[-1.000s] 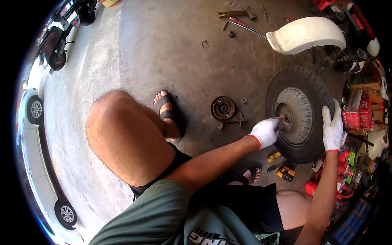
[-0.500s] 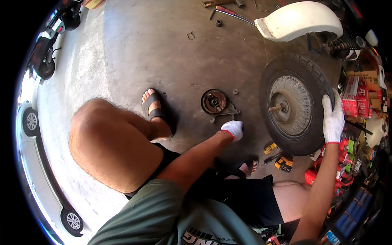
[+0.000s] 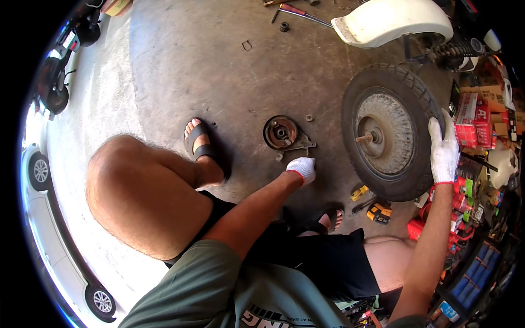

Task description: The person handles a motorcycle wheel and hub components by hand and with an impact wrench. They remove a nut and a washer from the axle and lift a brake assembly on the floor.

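Note:
My right hand point(image 3: 444, 151), in a white knit glove, holds the outer edge of a wheel point(image 3: 383, 134) with a black, treaded tyre. The wheel leans, and a rusty axle sticks out of its hub. My left hand point(image 3: 302, 170), gloved the same way, is closed just below a round brake plate point(image 3: 280, 133) lying on the floor. The plate has a rusty inner side and a lever arm reaching toward that hand. Whatever is within the left fingers is hidden. A small metal ring point(image 3: 309, 117) lies beside the plate.
A white fender point(image 3: 391, 22) and a coil spring shock point(image 3: 459, 52) are beyond the wheel. A yellow-handled tool point(image 3: 359, 192) and a yellow-black power tool battery point(image 3: 379, 213) lie by my foot. Red boxes point(image 3: 474, 120) crowd the right. A red-handled screwdriver point(image 3: 298, 11) lies far off.
The whole view has shifted slightly, so things sit a little further left and higher. My right hand stays on the wheel, and my left hand remains closed near the brake plate.

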The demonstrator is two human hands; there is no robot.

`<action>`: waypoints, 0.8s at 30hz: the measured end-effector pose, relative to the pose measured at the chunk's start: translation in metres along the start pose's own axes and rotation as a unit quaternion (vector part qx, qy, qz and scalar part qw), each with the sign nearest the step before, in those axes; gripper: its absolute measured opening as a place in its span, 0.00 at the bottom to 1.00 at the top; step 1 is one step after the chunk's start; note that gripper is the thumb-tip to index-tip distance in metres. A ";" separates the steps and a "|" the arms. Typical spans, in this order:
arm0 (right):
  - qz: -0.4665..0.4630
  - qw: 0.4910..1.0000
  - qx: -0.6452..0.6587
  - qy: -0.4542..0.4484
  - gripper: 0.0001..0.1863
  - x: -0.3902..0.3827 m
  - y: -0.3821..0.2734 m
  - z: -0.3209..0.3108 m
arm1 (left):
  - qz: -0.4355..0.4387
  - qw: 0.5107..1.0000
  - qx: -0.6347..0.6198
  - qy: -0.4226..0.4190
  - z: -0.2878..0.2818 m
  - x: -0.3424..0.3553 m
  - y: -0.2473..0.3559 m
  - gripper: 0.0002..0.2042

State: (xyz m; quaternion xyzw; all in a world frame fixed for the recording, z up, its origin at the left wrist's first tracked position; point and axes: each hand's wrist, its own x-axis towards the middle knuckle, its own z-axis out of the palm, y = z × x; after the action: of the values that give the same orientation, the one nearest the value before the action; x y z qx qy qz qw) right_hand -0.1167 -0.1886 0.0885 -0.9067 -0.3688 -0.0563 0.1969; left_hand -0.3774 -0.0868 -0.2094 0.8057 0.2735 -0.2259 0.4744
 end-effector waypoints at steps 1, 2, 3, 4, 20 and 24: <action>0.002 1.000 -0.003 0.001 0.29 0.000 0.000 0.000 | 0.001 1.000 0.003 0.002 0.000 0.000 -0.001 0.16; -0.001 1.000 -0.003 0.001 0.29 0.000 0.001 0.001 | 0.005 1.000 0.006 0.004 0.001 0.001 0.000 0.16; -0.005 1.000 -0.004 0.000 0.29 0.000 0.003 0.001 | 0.004 1.000 0.008 0.003 0.001 0.001 0.000 0.15; -0.009 1.000 -0.005 0.000 0.29 0.000 0.004 0.001 | 0.004 1.000 0.009 0.002 0.002 0.001 0.000 0.15; 0.001 1.000 0.025 -0.005 0.30 0.000 0.000 0.001 | 0.011 1.000 0.015 0.009 0.008 0.003 -0.003 0.15; 0.002 1.000 0.023 -0.005 0.30 0.000 0.004 0.001 | 0.005 1.000 0.013 -0.005 0.006 0.002 -0.001 0.15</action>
State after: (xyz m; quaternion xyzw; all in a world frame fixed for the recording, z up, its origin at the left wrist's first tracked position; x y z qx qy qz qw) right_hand -0.1142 -0.1901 0.0861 -0.9030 -0.3690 -0.0424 0.2158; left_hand -0.3771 -0.0915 -0.2134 0.8121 0.2639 -0.2310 0.4663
